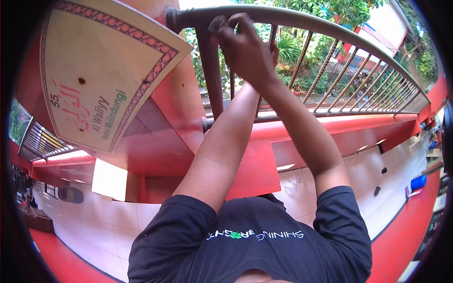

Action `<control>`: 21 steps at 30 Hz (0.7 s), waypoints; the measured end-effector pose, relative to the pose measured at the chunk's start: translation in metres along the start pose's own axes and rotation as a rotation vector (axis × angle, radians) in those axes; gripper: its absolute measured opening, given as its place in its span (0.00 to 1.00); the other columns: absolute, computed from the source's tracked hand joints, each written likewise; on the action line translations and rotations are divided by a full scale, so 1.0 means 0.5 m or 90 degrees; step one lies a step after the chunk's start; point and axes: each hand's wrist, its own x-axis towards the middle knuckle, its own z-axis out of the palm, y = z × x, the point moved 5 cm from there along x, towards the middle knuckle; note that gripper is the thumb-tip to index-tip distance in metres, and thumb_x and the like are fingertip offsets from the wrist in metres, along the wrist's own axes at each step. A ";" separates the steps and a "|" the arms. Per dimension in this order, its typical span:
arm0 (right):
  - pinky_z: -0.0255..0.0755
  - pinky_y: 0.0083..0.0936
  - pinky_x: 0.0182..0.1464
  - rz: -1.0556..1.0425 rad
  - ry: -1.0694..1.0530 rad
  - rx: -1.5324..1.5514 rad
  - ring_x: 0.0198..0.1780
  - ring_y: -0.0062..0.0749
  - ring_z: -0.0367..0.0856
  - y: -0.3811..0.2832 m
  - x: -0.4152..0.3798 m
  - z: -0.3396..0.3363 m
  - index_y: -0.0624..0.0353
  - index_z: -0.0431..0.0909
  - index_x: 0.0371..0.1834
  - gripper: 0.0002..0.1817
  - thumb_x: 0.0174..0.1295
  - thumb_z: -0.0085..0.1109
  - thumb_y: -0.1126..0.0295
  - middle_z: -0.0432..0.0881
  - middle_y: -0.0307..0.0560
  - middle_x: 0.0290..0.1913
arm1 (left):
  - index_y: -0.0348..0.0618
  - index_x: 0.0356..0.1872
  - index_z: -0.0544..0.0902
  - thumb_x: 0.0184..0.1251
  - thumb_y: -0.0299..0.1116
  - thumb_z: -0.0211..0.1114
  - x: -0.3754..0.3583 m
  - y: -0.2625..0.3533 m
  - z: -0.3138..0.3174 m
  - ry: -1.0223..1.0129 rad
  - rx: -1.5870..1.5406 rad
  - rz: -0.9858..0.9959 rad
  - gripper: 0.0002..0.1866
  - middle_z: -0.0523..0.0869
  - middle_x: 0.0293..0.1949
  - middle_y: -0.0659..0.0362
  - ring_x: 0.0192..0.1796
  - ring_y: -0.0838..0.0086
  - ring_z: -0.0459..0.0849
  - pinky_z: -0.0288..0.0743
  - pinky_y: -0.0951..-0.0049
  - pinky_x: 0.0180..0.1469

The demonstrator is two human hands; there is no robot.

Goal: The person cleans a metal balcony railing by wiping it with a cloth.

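Note:
My right hand (245, 49) is raised at the brown metal handrail (302, 20), its fingers bent around a small dark object (217, 23) at the rail's left end. What that object is, I cannot make out. My left forearm (231, 127) crosses behind my right wrist. Only a sliver of my left hand (275, 53) shows, beside a thin upright bar of the railing; its fingers are mostly hidden. A thick brown post (210, 70) stands just left of my hands.
A cream sign (108, 61) with a patterned border hangs at the upper left by a red pillar (177, 89). Below the railing runs a red ledge (339, 126). Plants (290, 49) grow beyond the bars. A blue container (418, 183) stands at the right.

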 end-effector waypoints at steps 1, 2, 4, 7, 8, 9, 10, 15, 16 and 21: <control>0.82 0.47 0.51 -0.003 0.078 -0.026 0.56 0.48 0.80 0.015 0.023 -0.022 0.53 0.81 0.46 0.08 0.66 0.64 0.66 0.78 0.49 0.50 | 0.49 0.80 0.57 0.70 0.57 0.65 0.035 -0.016 -0.008 0.251 0.294 0.153 0.44 0.60 0.78 0.50 0.79 0.72 0.60 0.50 0.65 0.80; 0.80 0.48 0.52 -0.076 0.129 -0.033 0.53 0.46 0.80 0.032 0.051 -0.034 0.52 0.81 0.44 0.06 0.67 0.63 0.67 0.77 0.47 0.49 | 0.47 0.78 0.64 0.71 0.54 0.65 0.015 0.006 -0.013 0.501 0.591 0.305 0.40 0.66 0.75 0.49 0.75 0.72 0.67 0.58 0.66 0.77; 0.75 0.45 0.66 -0.052 0.088 0.005 0.64 0.49 0.78 0.002 0.086 -0.072 0.52 0.78 0.57 0.18 0.63 0.58 0.75 0.76 0.51 0.64 | 0.42 0.65 0.76 0.71 0.45 0.65 -0.100 0.072 -0.063 0.420 0.440 0.385 0.27 0.79 0.59 0.44 0.60 0.55 0.81 0.74 0.58 0.65; 0.75 0.42 0.68 -0.093 0.062 0.000 0.64 0.51 0.80 0.011 0.099 -0.041 0.55 0.76 0.66 0.28 0.59 0.53 0.82 0.79 0.57 0.65 | 0.37 0.54 0.78 0.71 0.40 0.66 -0.175 0.031 -0.060 0.402 0.248 0.387 0.19 0.80 0.48 0.42 0.49 0.45 0.82 0.78 0.53 0.52; 0.75 0.43 0.67 -0.110 0.035 -0.008 0.64 0.51 0.80 0.011 0.096 -0.026 0.58 0.79 0.63 0.26 0.59 0.52 0.83 0.82 0.56 0.61 | 0.35 0.49 0.77 0.71 0.38 0.66 -0.209 0.008 -0.059 0.516 0.182 0.505 0.17 0.79 0.44 0.41 0.45 0.43 0.81 0.78 0.51 0.46; 0.75 0.43 0.67 -0.112 0.030 0.000 0.64 0.51 0.80 0.008 0.093 -0.020 0.58 0.79 0.63 0.26 0.59 0.52 0.83 0.82 0.56 0.61 | 0.34 0.40 0.72 0.73 0.37 0.65 -0.254 -0.010 -0.056 0.528 0.131 0.471 0.15 0.75 0.36 0.43 0.39 0.43 0.78 0.73 0.49 0.42; 0.75 0.43 0.66 -0.130 0.050 -0.016 0.63 0.51 0.80 0.002 0.088 -0.019 0.58 0.79 0.61 0.25 0.59 0.52 0.83 0.83 0.56 0.60 | 0.35 0.37 0.70 0.74 0.37 0.64 -0.289 -0.039 -0.050 0.530 0.159 0.441 0.15 0.74 0.35 0.43 0.38 0.44 0.77 0.71 0.49 0.41; 0.75 0.43 0.65 -0.184 0.078 -0.017 0.61 0.51 0.81 0.000 0.077 -0.026 0.57 0.80 0.60 0.23 0.60 0.55 0.81 0.83 0.56 0.59 | 0.40 0.36 0.69 0.75 0.32 0.64 -0.447 -0.225 -0.016 0.477 0.088 0.279 0.12 0.75 0.26 0.51 0.25 0.55 0.76 0.70 0.57 0.29; 0.75 0.43 0.65 -0.182 0.077 -0.014 0.61 0.51 0.81 -0.007 0.072 -0.025 0.57 0.80 0.60 0.23 0.60 0.55 0.81 0.83 0.56 0.59 | 0.40 0.36 0.70 0.75 0.30 0.64 -0.475 -0.242 -0.020 0.504 0.099 0.271 0.11 0.75 0.24 0.53 0.24 0.60 0.77 0.70 0.60 0.28; 0.67 0.50 0.72 -0.312 -0.073 -0.230 0.73 0.46 0.70 -0.021 -0.103 0.053 0.48 0.83 0.47 0.09 0.63 0.62 0.68 0.73 0.44 0.69 | 0.38 0.37 0.71 0.74 0.26 0.63 -0.598 -0.251 -0.034 0.531 0.130 0.234 0.08 0.73 0.20 0.60 0.19 0.81 0.72 0.65 0.73 0.22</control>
